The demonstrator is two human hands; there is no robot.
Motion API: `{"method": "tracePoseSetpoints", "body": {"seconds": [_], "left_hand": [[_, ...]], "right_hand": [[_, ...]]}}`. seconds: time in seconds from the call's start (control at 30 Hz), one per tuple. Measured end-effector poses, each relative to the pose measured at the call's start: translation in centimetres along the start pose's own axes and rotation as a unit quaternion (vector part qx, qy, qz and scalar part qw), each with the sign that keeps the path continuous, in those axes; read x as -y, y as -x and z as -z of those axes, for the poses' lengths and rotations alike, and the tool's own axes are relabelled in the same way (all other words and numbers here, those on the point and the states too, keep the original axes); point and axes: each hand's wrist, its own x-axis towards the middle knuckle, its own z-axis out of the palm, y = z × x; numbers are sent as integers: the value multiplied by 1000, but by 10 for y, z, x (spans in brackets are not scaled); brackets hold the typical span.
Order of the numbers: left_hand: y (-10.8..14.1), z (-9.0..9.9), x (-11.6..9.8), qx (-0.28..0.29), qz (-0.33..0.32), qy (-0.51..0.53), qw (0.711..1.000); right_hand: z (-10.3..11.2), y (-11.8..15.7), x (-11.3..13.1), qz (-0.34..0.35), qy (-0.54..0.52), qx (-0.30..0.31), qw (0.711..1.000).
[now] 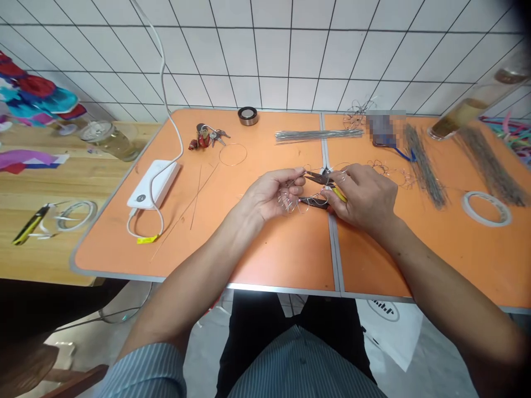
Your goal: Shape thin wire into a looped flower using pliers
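My left hand (pixel 274 193) pinches a tangle of thin silver wire loops (pixel 291 200) above the orange folding table (pixel 199 243). My right hand (pixel 365 196) grips yellow-handled pliers (pixel 339 194), and their dark steel jaws (pixel 317 178) reach toward the wire between my hands. A second dark metal part (pixel 313 203) shows below the jaws; I cannot tell whether it belongs to the same pliers. Fingers hide part of the wire and the pliers' handles.
Beyond my hands lie a bundle of straight wires (pixel 319 135), darker wire bundles (pixel 425 166), keys (pixel 207 135) and a wire ring (pixel 233 155). A white power bank (pixel 153 184) with its cable sits left, a tape roll (pixel 486 209) right. A tiled wall stands behind.
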Motion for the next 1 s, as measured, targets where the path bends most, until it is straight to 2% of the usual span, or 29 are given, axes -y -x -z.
{"method": "tracePoseSetpoints", "body": {"seconds": [0.23, 0.43, 0.6, 0.8, 1.0], "left_hand": [[5, -5, 1, 30, 26, 28, 999], [13, -10, 1, 60, 43, 40, 996], [12, -9, 2, 75, 47, 33, 996], [8, -6, 6, 83, 55, 29, 995], [9, -5, 8, 79, 55, 22, 995]], "right_hand": [[-4, -5, -10, 41, 31, -44, 998], [-19, -11, -23, 106, 52, -185, 976], [-19, -17, -25, 145, 46, -251, 956], [-22, -16, -28, 160, 38, -258, 952], [-31, -13, -32, 139, 50, -231, 962]]}}
